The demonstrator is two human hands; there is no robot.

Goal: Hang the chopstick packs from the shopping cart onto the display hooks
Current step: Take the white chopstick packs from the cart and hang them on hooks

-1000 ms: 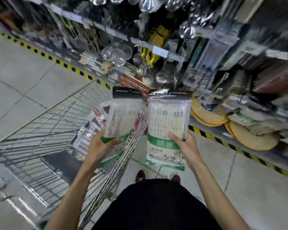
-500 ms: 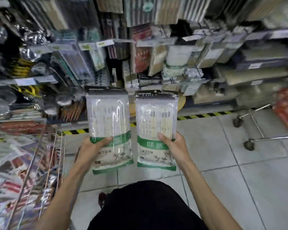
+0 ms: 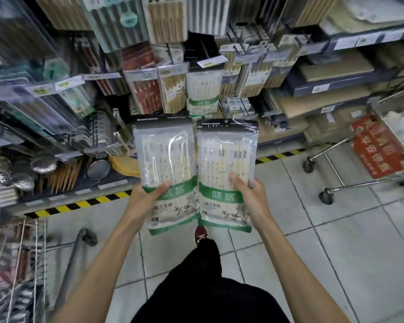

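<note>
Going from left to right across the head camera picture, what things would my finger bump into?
shopping cart → left chopstick pack → right chopstick pack → red sign

head-worn camera looks forward and down, close over both arms, facing the shelving [image 3: 336,73].

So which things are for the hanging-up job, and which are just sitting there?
Job: clear green-banded chopstick pack in left hand, twin pack in right hand, hanging green-banded pack on the display, wire shopping cart.
Lying about: shiny metal ladles, red sign, yellow-black floor tape.
</note>
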